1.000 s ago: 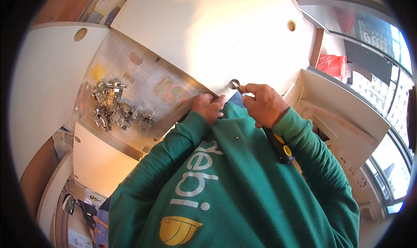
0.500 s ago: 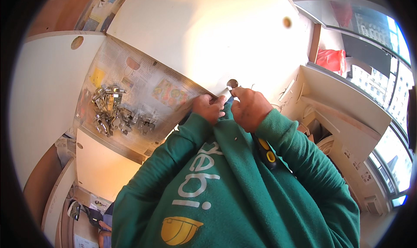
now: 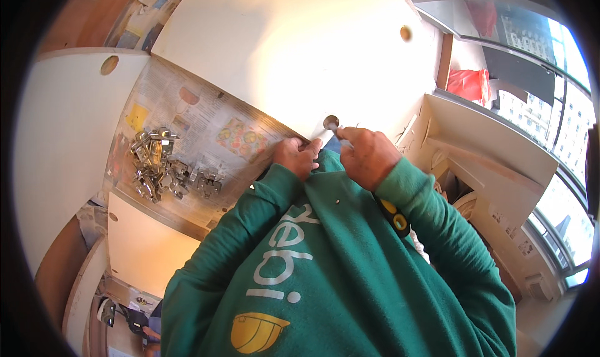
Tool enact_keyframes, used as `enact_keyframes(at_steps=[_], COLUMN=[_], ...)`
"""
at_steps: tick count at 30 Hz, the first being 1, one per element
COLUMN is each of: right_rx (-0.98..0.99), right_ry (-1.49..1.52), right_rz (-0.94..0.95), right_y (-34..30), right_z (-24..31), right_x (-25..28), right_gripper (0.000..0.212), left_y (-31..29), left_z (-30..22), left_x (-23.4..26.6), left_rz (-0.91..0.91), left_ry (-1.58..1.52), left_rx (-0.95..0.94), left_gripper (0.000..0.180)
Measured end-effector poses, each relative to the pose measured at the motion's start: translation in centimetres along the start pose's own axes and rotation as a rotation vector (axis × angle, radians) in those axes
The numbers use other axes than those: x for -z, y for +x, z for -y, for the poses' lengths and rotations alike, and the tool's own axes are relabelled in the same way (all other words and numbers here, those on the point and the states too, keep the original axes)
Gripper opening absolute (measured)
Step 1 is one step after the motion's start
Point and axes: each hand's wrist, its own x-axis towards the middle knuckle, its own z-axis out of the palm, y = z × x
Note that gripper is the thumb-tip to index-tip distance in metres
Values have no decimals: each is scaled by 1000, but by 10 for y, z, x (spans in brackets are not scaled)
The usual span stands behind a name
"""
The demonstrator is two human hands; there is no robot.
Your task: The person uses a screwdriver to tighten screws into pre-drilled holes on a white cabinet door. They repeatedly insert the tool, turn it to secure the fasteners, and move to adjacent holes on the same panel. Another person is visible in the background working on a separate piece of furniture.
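A large pale panel [image 3: 250,69] slopes away in front of me, with a round cup hole [image 3: 331,122] near its closest edge. My left hand [image 3: 297,157] is closed on the panel's edge beside that hole, thumb on top. My right hand [image 3: 370,157] is closed around a slim metal tool [image 3: 338,131], whose tip meets the hole's rim. A black and yellow handle [image 3: 395,218] shows beneath my right wrist. It appears to belong to this tool, but the hand hides the part between.
Several metal cabinet hinges [image 3: 159,163] lie heaped on a newspaper-covered surface [image 3: 206,113] to the left. Another pale panel [image 3: 75,144] with a round hole stands at far left. On the right are a red bag [image 3: 469,85], pale boards [image 3: 494,138] and windows.
My right hand has shifted slightly right, and the black and yellow handle has moved with it. My left hand stays at the panel's edge.
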Motion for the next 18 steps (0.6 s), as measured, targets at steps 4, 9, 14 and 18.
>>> enact_keyframes(at_steps=[4,9,14,18], right_rx=[-79,-464,-358,-324], right_ry=[145,581,864,712], right_rz=[-58,156,169,195], right_y=[-5,-3,-1,0], right_z=[4,28,10,13], right_x=[-8,14,3,1], right_gripper=[37,34,42,41], left_y=[-5,-6,-5,-2], left_z=[-12,-8,-8,-3], left_x=[2,3,4,-1], left_rz=[32,44,48,14], left_ry=[77,37,71,-8], left_rx=[51,20,30,1], left_gripper=[39,38,37,36])
